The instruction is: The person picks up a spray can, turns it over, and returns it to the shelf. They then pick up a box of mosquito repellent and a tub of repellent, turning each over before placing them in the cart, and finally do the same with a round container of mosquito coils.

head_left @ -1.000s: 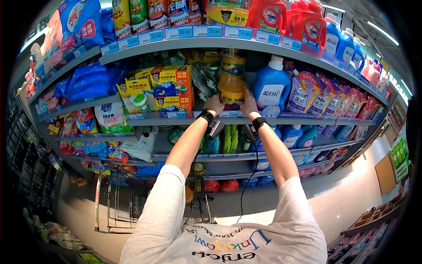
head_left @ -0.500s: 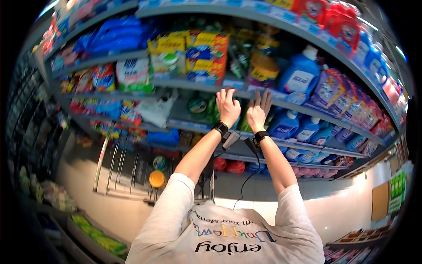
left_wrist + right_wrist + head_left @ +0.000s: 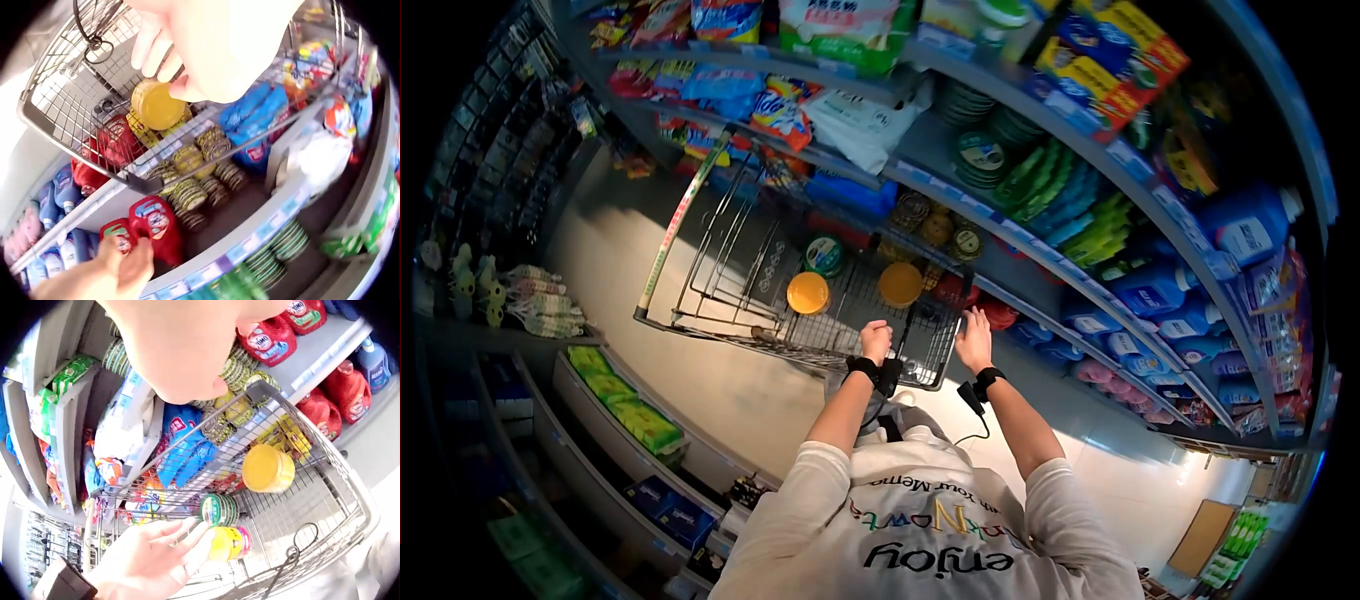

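Over the near side of a wire shopping cart (image 3: 745, 335), my left hand (image 3: 877, 340) hangs with loosely curled fingers, holding nothing. My right hand (image 3: 973, 340) is at the cart's right end, fingers mostly extended and nothing in them. Inside the cart stand two tubs with orange-yellow lids, one tub (image 3: 808, 293) at the left and another tub (image 3: 900, 285) at the right. A green round tin (image 3: 825, 256) sits behind them. In the right wrist view, the left fingertips (image 3: 199, 540) overlap the yellow tub (image 3: 228, 544); the second tub (image 3: 269, 469) lies farther right.
Shelves (image 3: 1040, 235) of detergent run along the far side and right, with red bottles (image 3: 156, 228), round tins and blue bottles (image 3: 1150, 290). Behind me at the lower left is a low shelf of green packs (image 3: 625, 405). Tiled floor (image 3: 1090, 470) shows at the right.
Both hands have left the yellow tub on the shelf, which stays there, and dropped toward the cart. The head view has swung down and left, bringing the cart to the middle.
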A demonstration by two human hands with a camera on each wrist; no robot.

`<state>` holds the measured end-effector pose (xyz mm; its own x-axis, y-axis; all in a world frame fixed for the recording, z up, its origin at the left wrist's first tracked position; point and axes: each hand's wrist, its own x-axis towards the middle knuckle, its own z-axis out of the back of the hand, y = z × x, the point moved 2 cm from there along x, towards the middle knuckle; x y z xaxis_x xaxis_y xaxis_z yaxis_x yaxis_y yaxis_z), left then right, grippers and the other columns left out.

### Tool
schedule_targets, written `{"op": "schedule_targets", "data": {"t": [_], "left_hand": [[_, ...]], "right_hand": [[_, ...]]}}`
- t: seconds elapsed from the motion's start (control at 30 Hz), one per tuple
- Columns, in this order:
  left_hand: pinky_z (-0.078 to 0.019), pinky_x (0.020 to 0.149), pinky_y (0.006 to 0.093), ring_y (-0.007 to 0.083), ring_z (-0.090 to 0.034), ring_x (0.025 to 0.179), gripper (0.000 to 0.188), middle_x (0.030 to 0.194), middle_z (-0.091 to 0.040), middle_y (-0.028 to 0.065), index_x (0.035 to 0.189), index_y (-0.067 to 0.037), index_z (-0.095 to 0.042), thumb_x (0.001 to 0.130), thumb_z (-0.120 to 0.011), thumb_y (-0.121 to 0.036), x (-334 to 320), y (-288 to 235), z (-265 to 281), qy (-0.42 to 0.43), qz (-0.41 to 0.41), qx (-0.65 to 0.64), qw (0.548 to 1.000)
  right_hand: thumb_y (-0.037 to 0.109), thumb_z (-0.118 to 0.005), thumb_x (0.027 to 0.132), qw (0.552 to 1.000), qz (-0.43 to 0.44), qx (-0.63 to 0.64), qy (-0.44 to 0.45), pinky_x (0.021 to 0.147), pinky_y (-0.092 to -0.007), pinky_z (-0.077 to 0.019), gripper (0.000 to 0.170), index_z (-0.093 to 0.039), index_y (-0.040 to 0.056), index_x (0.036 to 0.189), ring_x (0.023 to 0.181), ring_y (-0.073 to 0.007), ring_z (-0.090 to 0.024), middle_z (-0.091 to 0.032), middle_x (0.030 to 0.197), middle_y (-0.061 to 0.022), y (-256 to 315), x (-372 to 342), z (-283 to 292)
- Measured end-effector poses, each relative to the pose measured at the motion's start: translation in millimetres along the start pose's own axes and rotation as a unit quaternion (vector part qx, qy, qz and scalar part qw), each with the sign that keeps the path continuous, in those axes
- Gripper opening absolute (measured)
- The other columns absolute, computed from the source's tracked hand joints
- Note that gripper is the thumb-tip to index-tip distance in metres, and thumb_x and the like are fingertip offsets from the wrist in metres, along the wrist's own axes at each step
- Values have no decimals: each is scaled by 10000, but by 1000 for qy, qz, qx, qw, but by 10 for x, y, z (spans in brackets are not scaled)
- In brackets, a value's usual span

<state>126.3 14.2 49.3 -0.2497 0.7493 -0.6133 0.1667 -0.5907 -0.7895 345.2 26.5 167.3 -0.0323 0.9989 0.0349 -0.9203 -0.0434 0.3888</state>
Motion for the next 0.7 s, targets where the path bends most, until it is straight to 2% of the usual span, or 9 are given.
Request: {"op": "schedule_targets", "data": {"t": [0.07,0.2,0.23,0.33,0.47,0.5,0.53,0.63,0.7], "left_hand": [[-489,731,323,210,-601,840,259,919,-626,133,1024,19,-565,780,-521,-57,-5,-139,184,23,60,-165,984],[-496,779,348,229,-591,904,269,1002,-602,136,1086,-3,-535,829,-482,-62,277,-108,399,38,126,-251,959],[-463,883,388,281,-548,1038,321,1125,-547,175,1163,8,-481,857,-464,-85,316,-148,438,42,143,-256,955],[-453,906,398,303,-535,1063,311,1158,-525,185,1168,11,-471,873,-455,-85,623,10,506,36,181,-312,932],[-438,919,441,318,-515,1093,320,1203,-493,188,1193,10,-445,885,-443,-80,1036,259,509,19,235,-327,915],[-463,843,435,277,-548,1045,325,1121,-560,116,1164,-32,-494,845,-503,-93,1171,400,489,13,230,-308,923],[-463,843,435,277,-548,1045,325,1121,-560,116,1164,-32,-494,845,-503,-93,1285,416,466,8,241,-313,919],[-473,724,331,193,-585,919,281,985,-610,43,1097,-62,-554,821,-559,-110,1641,590,367,20,231,-252,940],[-475,722,355,215,-588,963,307,1043,-599,38,1109,-82,-564,824,-602,-192,1903,773,301,33,218,-214,952]], "right_hand": [[69,-546,709,995,-38,18,91,1035,-415,-278,481,-461,19,1180,1240,-373,-324,-394,1311,-204,-25,-3,-331],[74,-542,718,980,-72,41,179,961,-404,-363,454,-465,25,1162,1104,-376,-431,-473,1189,-208,175,39,-643],[86,-552,718,979,-74,32,187,941,-407,-380,450,-468,29,1156,1074,-380,-448,-488,1152,-204,213,74,-744],[113,-573,710,967,-92,-2,239,931,-415,-388,474,-478,21,1165,1073,-373,-459,-473,1202,-195,348,273,-944],[183,-620,709,959,-93,-23,268,940,-422,-379,550,-446,47,1212,1096,-377,-435,-454,1227,-191,374,651,-1380],[234,-660,693,955,-100,-15,278,957,-425,-365,636,-406,73,1254,1141,-379,-401,-419,1265,-187,352,771,-1517],[234,-660,693,951,-101,-22,290,957,-425,-365,636,-406,73,1254,1141,-379,-401,-419,1265,-187,345,915,-1638],[241,-710,667,954,-76,-8,290,967,-445,-343,757,-340,99,1312,1188,-395,-362,-380,1284,-203,367,1343,-2049],[344,-767,598,956,-99,-38,272,1018,-519,-251,957,-244,144,1374,1288,-383,-208,-149,1435,-172,369,1518,-2290]]}}
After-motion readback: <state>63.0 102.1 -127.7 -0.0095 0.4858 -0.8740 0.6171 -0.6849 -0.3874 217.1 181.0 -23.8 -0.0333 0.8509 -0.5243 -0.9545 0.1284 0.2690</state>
